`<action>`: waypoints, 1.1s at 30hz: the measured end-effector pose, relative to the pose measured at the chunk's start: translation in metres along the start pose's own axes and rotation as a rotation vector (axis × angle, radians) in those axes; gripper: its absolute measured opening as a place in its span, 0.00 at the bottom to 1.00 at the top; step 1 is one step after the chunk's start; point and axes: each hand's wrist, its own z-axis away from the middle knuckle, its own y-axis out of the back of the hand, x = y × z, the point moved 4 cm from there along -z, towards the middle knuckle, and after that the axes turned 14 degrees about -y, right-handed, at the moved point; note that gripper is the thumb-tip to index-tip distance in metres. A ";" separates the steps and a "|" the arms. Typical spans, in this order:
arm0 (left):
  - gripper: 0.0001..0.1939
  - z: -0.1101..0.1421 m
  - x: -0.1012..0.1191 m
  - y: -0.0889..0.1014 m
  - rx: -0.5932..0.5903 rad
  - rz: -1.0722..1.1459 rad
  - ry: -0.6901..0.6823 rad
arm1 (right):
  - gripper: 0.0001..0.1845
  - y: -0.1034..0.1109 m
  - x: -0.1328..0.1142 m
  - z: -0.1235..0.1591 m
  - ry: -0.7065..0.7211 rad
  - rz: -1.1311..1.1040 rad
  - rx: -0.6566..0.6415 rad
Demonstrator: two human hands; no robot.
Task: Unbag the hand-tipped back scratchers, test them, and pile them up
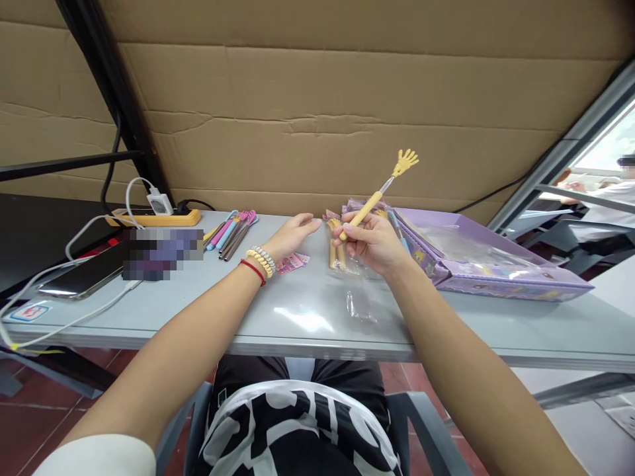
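My right hand (pixel 373 241) is closed around the yellow handle of a back scratcher (pixel 366 215), whose hand-shaped head points up and to the right on a short metal rod. My left hand (pixel 292 236) is held over the table with its fingers stretched toward the right, holding nothing. Below it lie small pink printed cards (pixel 290 264). Beyond my right hand, clear bags with more yellow back scratchers (pixel 338 256) rest on the table, partly hidden by that hand. A crumpled clear wrapper (pixel 360 307) lies nearer the front edge.
A purple open box (pixel 516 285) with clear plastic inside stands at the right. Several coloured back scratchers (pixel 231 237) lie in a row at the left. Farther left are a phone (pixel 82 281), white cables and a yellow power strip (pixel 186 217). Cardboard (pixel 307 86) lines the back.
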 end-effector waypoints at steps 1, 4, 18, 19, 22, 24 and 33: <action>0.26 0.000 0.004 -0.001 -0.017 0.002 -0.042 | 0.17 -0.001 0.002 -0.001 -0.025 0.030 -0.004; 0.24 0.004 0.016 -0.010 -0.107 0.064 -0.161 | 0.22 -0.007 0.009 -0.003 -0.098 0.144 -0.042; 0.08 0.015 0.030 -0.014 -0.406 -0.349 -0.320 | 0.31 0.001 0.011 -0.010 0.070 0.397 0.182; 0.08 0.014 0.029 -0.012 -0.394 -0.387 -0.323 | 0.30 0.005 0.007 -0.010 0.089 0.344 0.234; 0.18 0.013 0.025 -0.009 -0.377 -0.493 -0.301 | 0.25 0.011 0.002 -0.008 0.130 0.185 0.237; 0.22 0.012 0.023 -0.007 -0.345 -0.591 -0.299 | 0.21 0.010 0.002 -0.008 0.135 0.105 0.187; 0.15 0.011 0.031 -0.016 -0.248 -0.693 -0.418 | 0.17 0.008 0.001 -0.007 0.198 -0.058 0.227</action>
